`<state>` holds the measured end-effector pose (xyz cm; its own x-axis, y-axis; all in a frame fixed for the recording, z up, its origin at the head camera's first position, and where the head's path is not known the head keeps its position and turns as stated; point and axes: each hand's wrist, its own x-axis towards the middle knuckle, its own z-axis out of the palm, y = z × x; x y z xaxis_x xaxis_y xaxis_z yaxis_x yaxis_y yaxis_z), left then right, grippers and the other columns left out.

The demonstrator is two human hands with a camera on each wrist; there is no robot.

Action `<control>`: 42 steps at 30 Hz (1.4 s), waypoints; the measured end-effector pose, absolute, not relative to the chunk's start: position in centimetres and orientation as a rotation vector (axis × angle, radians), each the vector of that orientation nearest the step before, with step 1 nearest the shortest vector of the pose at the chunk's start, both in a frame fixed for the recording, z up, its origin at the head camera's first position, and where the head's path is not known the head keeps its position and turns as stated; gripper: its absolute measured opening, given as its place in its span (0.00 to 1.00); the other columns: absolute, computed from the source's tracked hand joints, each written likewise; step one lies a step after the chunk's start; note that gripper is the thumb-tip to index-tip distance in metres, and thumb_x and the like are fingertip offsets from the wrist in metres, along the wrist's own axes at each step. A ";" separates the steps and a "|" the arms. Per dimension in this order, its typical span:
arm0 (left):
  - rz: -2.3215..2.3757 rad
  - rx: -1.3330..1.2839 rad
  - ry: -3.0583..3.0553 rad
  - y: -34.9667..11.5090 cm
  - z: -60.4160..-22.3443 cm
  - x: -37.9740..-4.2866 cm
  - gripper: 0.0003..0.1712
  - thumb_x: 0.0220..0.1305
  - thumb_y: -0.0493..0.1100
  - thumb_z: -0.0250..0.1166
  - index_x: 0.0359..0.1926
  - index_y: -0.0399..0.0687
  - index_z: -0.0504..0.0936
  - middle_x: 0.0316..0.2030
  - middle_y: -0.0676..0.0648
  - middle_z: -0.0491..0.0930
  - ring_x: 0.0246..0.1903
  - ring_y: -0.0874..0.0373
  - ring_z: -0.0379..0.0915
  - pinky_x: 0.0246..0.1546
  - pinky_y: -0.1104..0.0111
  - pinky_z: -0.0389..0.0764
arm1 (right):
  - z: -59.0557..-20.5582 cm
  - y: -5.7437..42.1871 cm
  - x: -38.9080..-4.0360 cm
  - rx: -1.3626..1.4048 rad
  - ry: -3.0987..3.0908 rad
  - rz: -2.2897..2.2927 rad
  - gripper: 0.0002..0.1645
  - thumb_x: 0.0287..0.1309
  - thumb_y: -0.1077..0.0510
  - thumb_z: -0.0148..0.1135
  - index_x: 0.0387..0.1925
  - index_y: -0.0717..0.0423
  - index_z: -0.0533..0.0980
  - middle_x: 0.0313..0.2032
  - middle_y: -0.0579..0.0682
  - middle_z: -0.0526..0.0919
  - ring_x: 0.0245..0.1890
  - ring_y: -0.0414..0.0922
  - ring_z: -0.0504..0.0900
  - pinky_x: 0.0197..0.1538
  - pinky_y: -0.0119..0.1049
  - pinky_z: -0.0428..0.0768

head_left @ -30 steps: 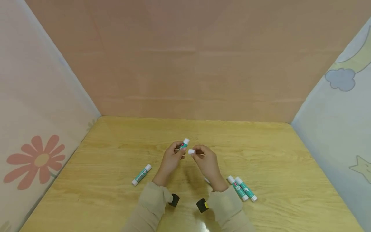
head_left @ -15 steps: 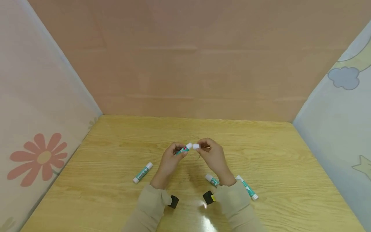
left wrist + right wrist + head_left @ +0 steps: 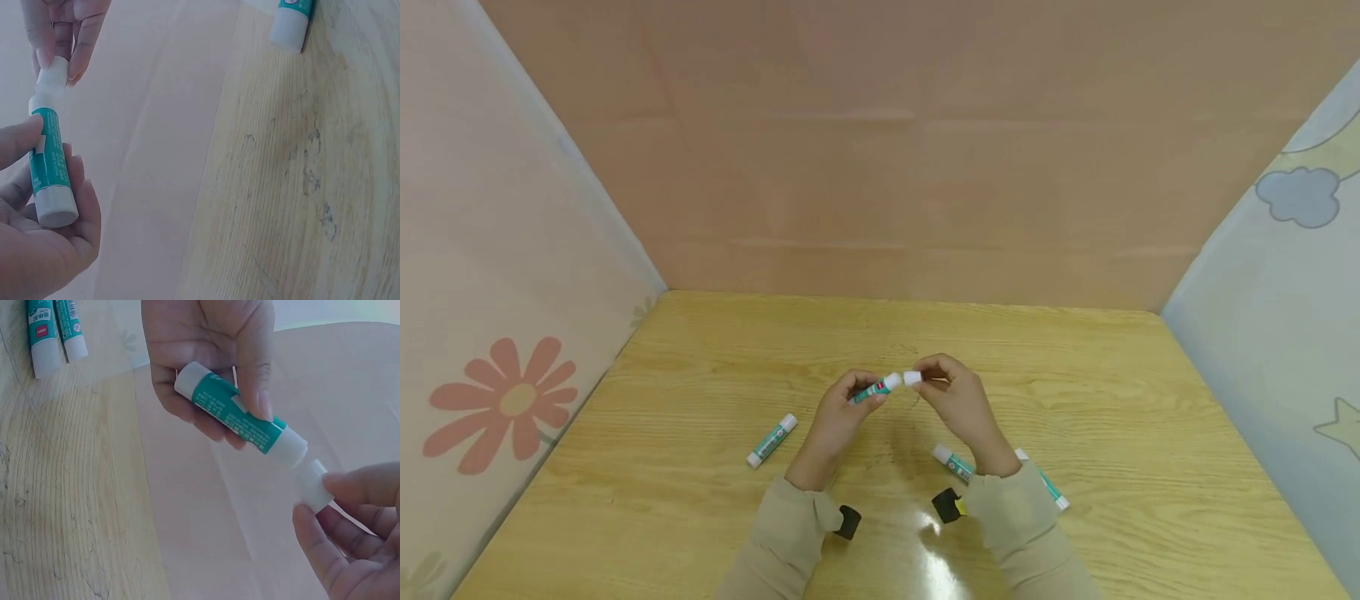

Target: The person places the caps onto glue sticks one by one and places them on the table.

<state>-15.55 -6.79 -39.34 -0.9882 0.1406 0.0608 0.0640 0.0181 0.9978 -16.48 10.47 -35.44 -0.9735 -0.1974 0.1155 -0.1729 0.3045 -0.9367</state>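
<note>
Above the middle of the table, my left hand (image 3: pixel 841 412) grips a green and white glue stick (image 3: pixel 872 390) round its body, tilted with its white collar end towards the right. My right hand (image 3: pixel 958 404) pinches the small white cap (image 3: pixel 912 377) between thumb and fingertips. In the right wrist view the cap (image 3: pixel 314 486) lies in line with the collar of the glue stick (image 3: pixel 237 412), with a narrow gap between them. The left wrist view shows the cap (image 3: pixel 52 75) right at the collar end, and the left thumb pressing along the label.
On the wooden table (image 3: pixel 700 358) another glue stick (image 3: pixel 772 441) lies left of the left forearm. Near the right wrist lies a glue stick (image 3: pixel 952 462), and a further one (image 3: pixel 1055 490) is partly behind the sleeve. A brown panel (image 3: pixel 910 208) stands at the back.
The left hand has turned its glue stick to point more to the right. The right hand with the cap has moved slightly right and up, bringing the cap in line with the stick's end.
</note>
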 end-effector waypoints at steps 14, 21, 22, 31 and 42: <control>2.043 0.274 2.248 -6.9 -39.2 -15.2 0.14 0.56 0.40 0.58 0.44 0.42 0.72 0.38 0.46 0.71 0.39 0.50 0.66 0.39 0.66 0.72 | -35.1 10.8 -16.1 -0.365 2.487 -1.791 0.11 0.50 0.69 0.57 0.39 0.65 0.72 0.40 0.57 0.74 0.41 0.51 0.75 0.41 0.37 0.75; 2.026 0.322 2.224 -7.0 -39.3 -15.0 0.15 0.57 0.42 0.58 0.45 0.42 0.71 0.39 0.46 0.70 0.39 0.54 0.67 0.42 0.64 0.71 | -35.2 10.9 -16.0 -0.414 2.483 -1.768 0.13 0.51 0.68 0.56 0.41 0.67 0.71 0.40 0.57 0.74 0.42 0.51 0.73 0.42 0.36 0.75; 2.024 0.332 2.224 -7.0 -39.3 -15.0 0.15 0.57 0.42 0.58 0.45 0.42 0.71 0.40 0.46 0.70 0.39 0.53 0.67 0.42 0.64 0.71 | -35.2 10.9 -16.0 -0.417 2.482 -1.767 0.13 0.51 0.68 0.56 0.40 0.66 0.71 0.40 0.57 0.74 0.42 0.51 0.73 0.42 0.36 0.75; 1.996 0.347 2.218 -6.8 -38.4 -14.5 0.14 0.57 0.36 0.56 0.46 0.37 0.71 0.38 0.46 0.71 0.39 0.49 0.66 0.40 0.65 0.71 | -35.3 11.0 -15.8 -0.441 2.506 -1.750 0.12 0.50 0.69 0.57 0.40 0.66 0.72 0.40 0.56 0.75 0.41 0.51 0.74 0.41 0.36 0.75; 1.937 0.332 2.260 -6.4 -36.3 -13.3 0.13 0.58 0.34 0.55 0.45 0.34 0.70 0.37 0.45 0.71 0.39 0.49 0.66 0.40 0.65 0.70 | -35.5 11.2 -15.6 -0.495 2.553 -1.694 0.12 0.50 0.69 0.57 0.39 0.66 0.72 0.39 0.56 0.75 0.39 0.51 0.75 0.41 0.36 0.75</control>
